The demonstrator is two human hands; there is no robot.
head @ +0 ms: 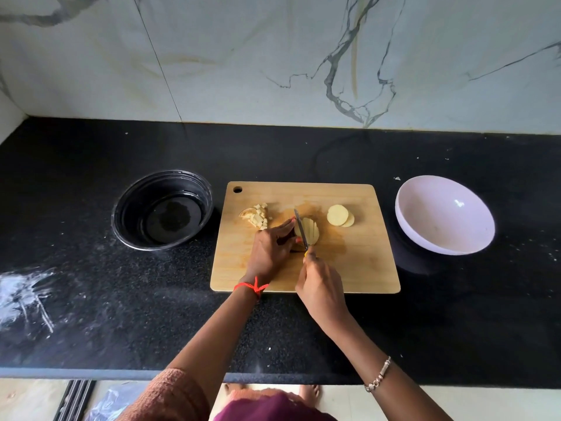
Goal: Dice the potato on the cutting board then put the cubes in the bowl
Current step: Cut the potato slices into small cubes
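Observation:
A wooden cutting board (358, 262) lies mid-counter. On it, my left hand (270, 249) presses on a stack of potato slices (311, 230) cut into strips. My right hand (320, 288) grips a knife (300, 229) by its yellow handle, with the blade down across those slices. A small heap of potato cubes (258, 218) with a piece of peel lies at the board's left. Two or three round slices (340, 215) lie at its right. An empty pale pink bowl (444, 218) stands right of the board.
A black bowl (162, 209), empty, stands left of the board on the black stone counter (91, 268). White powdery smears mark the counter's left side. A marble wall rises behind. The counter's front edge runs close to my body.

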